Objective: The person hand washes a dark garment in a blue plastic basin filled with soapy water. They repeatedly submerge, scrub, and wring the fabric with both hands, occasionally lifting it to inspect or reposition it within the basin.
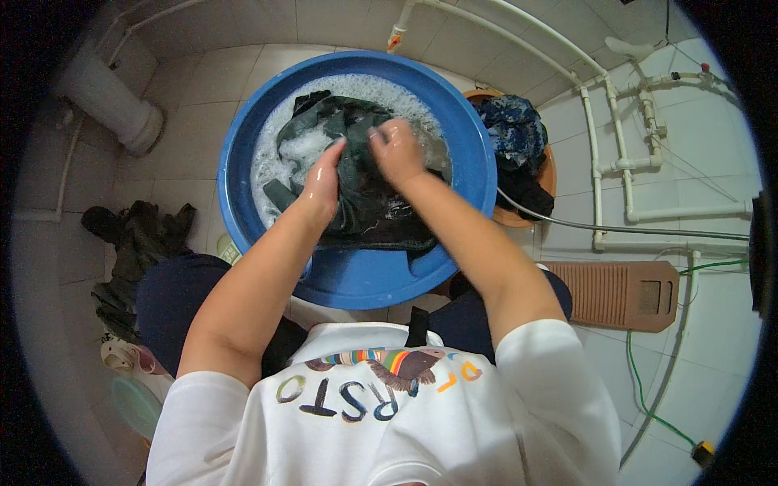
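A soaked dark green garment (350, 190) lies bunched in a round blue basin (356, 287) of sudsy water. My left hand (322, 182) is at the garment's left side, its fingertips closed on a fold and the other fingers partly hidden. Close by on the right, my right hand (397, 152) is curled on the same cloth, slightly smeared by motion. A raised stretch of fabric runs between the two hands. White foam (306, 148) rests on the garment beside my left hand and along the basin's inner wall.
Behind the basin's right side stands an orange-brown tub (549, 174) with dark clothes (515, 130). A brown washboard (616, 293) lies at right, below a grey hose (616, 228). Dark clothing (142, 251) is heaped on the left floor. White pipes (596, 154) line the wall.
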A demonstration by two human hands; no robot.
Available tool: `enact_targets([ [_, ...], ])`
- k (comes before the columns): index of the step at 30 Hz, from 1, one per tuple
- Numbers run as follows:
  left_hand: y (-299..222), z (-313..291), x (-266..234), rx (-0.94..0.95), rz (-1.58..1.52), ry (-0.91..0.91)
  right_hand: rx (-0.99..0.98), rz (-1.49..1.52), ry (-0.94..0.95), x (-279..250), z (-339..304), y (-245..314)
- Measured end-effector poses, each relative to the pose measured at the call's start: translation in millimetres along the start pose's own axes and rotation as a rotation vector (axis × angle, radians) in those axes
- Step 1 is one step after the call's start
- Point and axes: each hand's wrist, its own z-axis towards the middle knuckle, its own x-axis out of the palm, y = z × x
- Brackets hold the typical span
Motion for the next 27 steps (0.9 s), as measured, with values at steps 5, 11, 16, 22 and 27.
enact_targets([
  [5,-6.9,-17.3,25.2,0.364,0.329,0.148,0.482,-0.288,0.077,-46.1,23.6,-77.0],
  [11,39.5,-41.5,27.4,0.249,1.670,1.099,0.781,-0.024,0.669,-26.8,13.1,-71.7],
  [16,23.4,-25.9,28.0,-0.121,0.858,0.783,0.788,-0.144,0.614,-21.4,-13.9,-114.0],
  [22,24.4,-8.1,17.9,-0.012,0.394,0.183,0.507,-0.519,1.114,-4.4,-17.4,-154.4],
  [27,23.2,0.7,9.4,0.091,0.259,0.095,0.744,-0.345,0.287,-1.7,-7.4,-121.0],
])
